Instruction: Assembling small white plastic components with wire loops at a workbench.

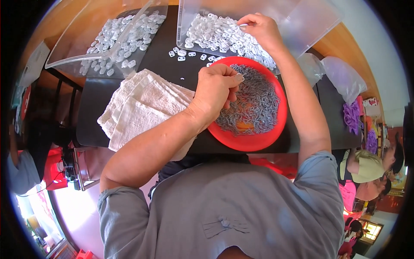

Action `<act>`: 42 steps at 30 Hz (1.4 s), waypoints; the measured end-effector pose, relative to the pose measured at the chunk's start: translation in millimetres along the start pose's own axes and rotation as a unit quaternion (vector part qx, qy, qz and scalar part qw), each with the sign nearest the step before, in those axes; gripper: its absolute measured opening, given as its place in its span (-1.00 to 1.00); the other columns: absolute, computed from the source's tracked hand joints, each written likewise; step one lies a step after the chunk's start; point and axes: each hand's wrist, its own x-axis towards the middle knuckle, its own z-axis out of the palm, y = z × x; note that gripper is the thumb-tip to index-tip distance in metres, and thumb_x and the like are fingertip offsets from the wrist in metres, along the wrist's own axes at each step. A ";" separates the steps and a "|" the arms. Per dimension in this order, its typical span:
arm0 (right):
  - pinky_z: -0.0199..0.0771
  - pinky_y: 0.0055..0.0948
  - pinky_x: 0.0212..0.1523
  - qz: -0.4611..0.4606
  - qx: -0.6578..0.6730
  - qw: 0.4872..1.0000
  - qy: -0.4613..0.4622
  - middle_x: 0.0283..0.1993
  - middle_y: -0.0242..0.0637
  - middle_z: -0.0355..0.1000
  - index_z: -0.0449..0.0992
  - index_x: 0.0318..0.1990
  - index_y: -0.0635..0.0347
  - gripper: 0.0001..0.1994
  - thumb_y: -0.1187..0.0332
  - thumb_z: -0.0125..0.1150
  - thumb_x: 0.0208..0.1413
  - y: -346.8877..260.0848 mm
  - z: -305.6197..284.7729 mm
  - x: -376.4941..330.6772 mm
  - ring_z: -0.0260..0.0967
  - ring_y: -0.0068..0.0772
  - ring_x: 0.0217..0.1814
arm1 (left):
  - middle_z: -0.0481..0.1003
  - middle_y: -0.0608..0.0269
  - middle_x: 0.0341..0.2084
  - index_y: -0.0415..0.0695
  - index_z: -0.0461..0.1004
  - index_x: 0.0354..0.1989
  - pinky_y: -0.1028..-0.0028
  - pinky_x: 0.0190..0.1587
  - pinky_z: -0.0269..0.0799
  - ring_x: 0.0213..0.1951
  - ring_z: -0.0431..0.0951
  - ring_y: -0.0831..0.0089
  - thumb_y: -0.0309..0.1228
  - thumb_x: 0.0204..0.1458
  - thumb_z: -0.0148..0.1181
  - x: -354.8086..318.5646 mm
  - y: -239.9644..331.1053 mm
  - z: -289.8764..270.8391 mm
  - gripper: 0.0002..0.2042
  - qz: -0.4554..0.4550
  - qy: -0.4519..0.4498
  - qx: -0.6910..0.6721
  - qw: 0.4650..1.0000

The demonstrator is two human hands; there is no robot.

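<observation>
My left hand hovers over the near-left side of a red plate, fingertips pinched together on a small grey metal piece from the heap of grey pieces on it. My right hand reaches into a clear plastic tray at the back, fingers pinched on a small white plastic piece among the pile of white pieces. A few white pieces lie loose on the black table between tray and plate.
A folded white towel lies left of the plate. A second clear tray with white pieces sits at back left. Clear bags and purple items are at the right; other people sit at right and left.
</observation>
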 end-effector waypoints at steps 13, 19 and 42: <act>0.22 -0.67 -0.55 0.240 0.410 0.878 -0.057 -0.39 -0.31 0.47 0.48 -0.17 0.34 -0.83 0.45 0.15 0.11 -63.4 -44.9 -50.3 0.40 -0.60 -0.51 | 0.50 0.13 -0.61 -0.29 0.47 -0.50 0.54 -0.71 0.30 -0.66 0.49 0.43 -0.54 -0.06 0.21 2.3 8.3 -4.9 -0.92 -0.001 -0.030 -0.109 0.994; 0.21 -0.67 -0.53 0.267 0.456 0.847 -0.059 -0.38 -0.32 0.48 0.48 -0.16 0.35 -0.81 0.46 0.17 0.09 -87.4 -49.0 -85.1 0.40 -0.56 -0.50 | 0.52 0.09 -0.59 -0.30 0.47 -0.51 0.51 -0.69 0.33 -0.64 0.51 0.39 -0.56 -0.07 0.25 5.9 7.3 -4.4 -0.91 0.014 -0.035 -0.084 0.996; 0.22 -0.69 -0.53 0.205 0.438 0.875 -0.033 -0.37 -0.37 0.50 0.54 -0.18 0.29 -0.85 0.50 0.19 0.08 -113.3 -34.7 -112.1 0.34 -0.65 -0.49 | 0.47 0.28 -0.63 -0.26 0.51 -0.40 0.61 -0.66 0.24 -0.66 0.41 0.57 -0.44 0.06 0.16 0.5 11.6 -0.5 -0.88 0.070 -0.012 0.060 0.996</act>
